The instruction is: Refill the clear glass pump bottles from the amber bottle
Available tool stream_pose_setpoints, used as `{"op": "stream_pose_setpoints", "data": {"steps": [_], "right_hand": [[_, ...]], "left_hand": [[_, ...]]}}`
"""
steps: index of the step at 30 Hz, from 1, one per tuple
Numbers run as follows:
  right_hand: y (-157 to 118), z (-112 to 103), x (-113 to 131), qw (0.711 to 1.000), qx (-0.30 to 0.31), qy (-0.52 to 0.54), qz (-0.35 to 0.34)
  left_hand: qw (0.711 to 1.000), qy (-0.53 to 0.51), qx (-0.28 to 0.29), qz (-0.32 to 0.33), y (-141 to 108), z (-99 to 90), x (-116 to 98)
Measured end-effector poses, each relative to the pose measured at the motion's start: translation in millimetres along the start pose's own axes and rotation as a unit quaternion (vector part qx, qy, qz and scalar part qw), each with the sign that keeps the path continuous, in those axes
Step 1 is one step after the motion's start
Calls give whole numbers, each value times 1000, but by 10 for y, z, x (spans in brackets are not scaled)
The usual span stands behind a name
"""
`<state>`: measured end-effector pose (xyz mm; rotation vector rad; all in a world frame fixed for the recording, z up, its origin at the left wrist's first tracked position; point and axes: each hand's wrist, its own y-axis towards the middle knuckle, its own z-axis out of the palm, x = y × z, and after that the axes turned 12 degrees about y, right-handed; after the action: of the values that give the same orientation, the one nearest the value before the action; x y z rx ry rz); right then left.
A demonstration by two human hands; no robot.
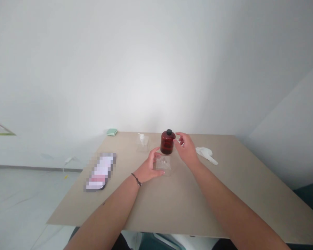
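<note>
On the worktop (pixel 167 201), the left hand (pixel 146 169) is clasping the clear container (pixel 164 165), presumably for steadiness; just behind, the red bottle (pixel 167 143) is standing beside the right hand (pixel 187 149), whose fingers are curving apart.

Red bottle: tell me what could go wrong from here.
The red bottle stands close behind the clear container, so sliding the container back might bump it.

The right hand is right beside the bottle without wrapping around it; a careless brush could tip it.

The container is see-through, so the left hand around it may misjudge its edges and let it slip.
</note>
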<state>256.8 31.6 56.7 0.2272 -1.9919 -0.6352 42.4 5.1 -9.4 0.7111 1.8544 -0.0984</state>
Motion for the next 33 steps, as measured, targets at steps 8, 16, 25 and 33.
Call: {"op": "stream_pose_setpoints", "data": {"steps": [8,16,25,33], "right_hand": [[652,125,384,966,152,-203,49],[714,126,511,940,175,-285,65],[711,-401,1190,961,118,-249,30],[-69,-664,1836,966,186,-179,22]], "left_hand": [[1000,5,1,-10,-2,-4,17],[1000,-13,-1,-10,2,-15,-51],[997,21,-75,18,-29,-51,-49],[975,83,-200,51,-462,115,-873]]}}
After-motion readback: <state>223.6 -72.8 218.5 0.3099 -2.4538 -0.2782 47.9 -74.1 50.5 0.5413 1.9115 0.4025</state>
